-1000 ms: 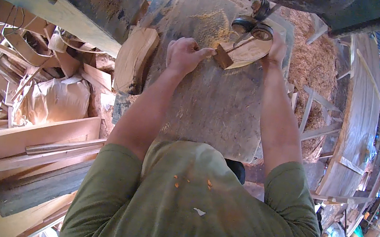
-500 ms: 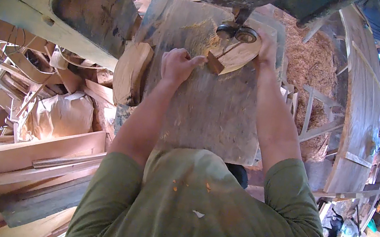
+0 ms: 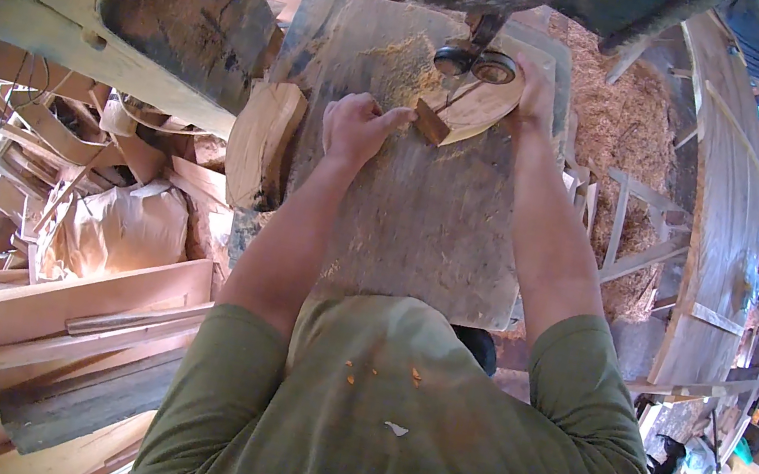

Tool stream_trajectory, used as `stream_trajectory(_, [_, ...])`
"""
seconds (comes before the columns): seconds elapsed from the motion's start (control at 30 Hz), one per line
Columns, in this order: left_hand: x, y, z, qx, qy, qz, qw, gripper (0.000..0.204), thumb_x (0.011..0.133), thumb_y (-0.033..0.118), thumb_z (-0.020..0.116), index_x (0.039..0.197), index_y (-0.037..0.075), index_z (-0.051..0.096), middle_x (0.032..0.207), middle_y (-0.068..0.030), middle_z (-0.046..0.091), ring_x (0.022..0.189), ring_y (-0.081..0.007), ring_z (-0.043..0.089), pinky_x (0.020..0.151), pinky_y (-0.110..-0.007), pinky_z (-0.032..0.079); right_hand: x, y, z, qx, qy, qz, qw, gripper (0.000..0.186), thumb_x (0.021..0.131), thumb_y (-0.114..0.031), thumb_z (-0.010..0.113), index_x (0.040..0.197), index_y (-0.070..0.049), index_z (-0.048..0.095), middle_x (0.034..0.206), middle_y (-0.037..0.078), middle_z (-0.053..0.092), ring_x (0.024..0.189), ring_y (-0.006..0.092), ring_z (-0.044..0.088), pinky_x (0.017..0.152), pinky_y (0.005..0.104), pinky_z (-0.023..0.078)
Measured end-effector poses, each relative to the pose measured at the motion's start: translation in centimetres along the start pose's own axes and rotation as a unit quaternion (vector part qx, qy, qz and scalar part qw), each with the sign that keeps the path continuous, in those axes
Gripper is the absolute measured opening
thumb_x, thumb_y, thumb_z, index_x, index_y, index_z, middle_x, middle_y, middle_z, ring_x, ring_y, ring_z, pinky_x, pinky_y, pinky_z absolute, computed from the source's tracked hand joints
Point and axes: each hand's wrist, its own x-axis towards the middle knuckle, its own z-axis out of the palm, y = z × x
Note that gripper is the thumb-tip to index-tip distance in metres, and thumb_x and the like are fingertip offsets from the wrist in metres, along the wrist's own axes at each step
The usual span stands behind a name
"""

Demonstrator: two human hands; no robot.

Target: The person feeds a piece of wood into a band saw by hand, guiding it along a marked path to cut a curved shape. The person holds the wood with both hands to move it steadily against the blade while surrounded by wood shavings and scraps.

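My right hand [image 3: 535, 102] wraps the right edge of a pale, rounded wooden block [image 3: 485, 111], between my hands on a worn grey tabletop [image 3: 422, 224]. My left hand [image 3: 355, 131] has curled fingers, thumb towards the block's brown end; whether it pinches, I cannot tell. Two round black wheels [image 3: 493, 68] sit just left of my right hand.

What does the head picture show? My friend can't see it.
The right hand rests against a rounded piece of wood on a dusty machine table, the left hand by its dark end. Two small wheels hang over the table; shavings lie heaped on the right.
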Motion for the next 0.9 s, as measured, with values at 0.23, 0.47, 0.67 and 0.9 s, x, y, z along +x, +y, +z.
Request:
stream_trajectory(0.23, [0.0, -0.2, -0.3, 0.007, -0.007, -0.027, 1.0, 0.065, 0.067, 0.067, 0.086, 0.066, 0.004, 0.071, 0.071, -0.0167, 0.069, 0.071, -0.0363, 0.067, 0.07, -0.046, 0.052, -1.8, -0.8, 1.8, 0.016, 0.006, 0.04, 0.999, 0.042, 0.087, -0.023, 0.078, 0.12, 0.002, 0.072, 0.114, 0.011, 0.072, 0.099, 0.0248, 0.07, 0.088, 0.0387, 0.056])
stream_trajectory(0.47, [0.1, 0.5, -0.2, -0.01, -0.013, -0.048, 0.999, 0.062, 0.066, 0.065, 0.088, 0.066, 0.006, 0.071, 0.071, -0.0152, 0.07, 0.074, -0.0345, 0.066, 0.073, -0.045, 0.052, -1.0, -0.9, 0.9, 0.014, 0.014, 0.005, 1.0, 0.036, 0.089, -0.023, 0.077, 0.114, 0.002, 0.073, 0.11, 0.011, 0.073, 0.093, 0.0246, 0.07, 0.084, 0.0378, 0.056])
stream_trajectory(0.67, [0.0, 0.7, -0.4, -0.008, -0.011, -0.059, 0.998, 0.063, 0.066, 0.065, 0.089, 0.066, 0.005, 0.07, 0.071, -0.015, 0.07, 0.074, -0.0348, 0.066, 0.074, -0.044, 0.052, -0.9, -0.8, 1.1, 0.01, 0.0, 0.015, 1.0, 0.037, 0.089, -0.026, 0.077, 0.113, 0.002, 0.074, 0.106, 0.01, 0.074, 0.093, 0.0232, 0.07, 0.083, 0.0363, 0.056])
stream_trajectory(0.9, [0.1, 0.4, -0.3, 0.005, -0.013, -0.068, 0.998, 0.065, 0.064, 0.067, 0.089, 0.065, 0.004, 0.07, 0.07, -0.0148, 0.07, 0.074, -0.0342, 0.067, 0.073, -0.044, 0.053, -0.4, -0.3, 1.0, -0.023, 0.011, 0.006, 1.0, 0.038, 0.088, -0.027, 0.078, 0.112, 0.002, 0.075, 0.106, 0.01, 0.075, 0.096, 0.0222, 0.07, 0.084, 0.0348, 0.055])
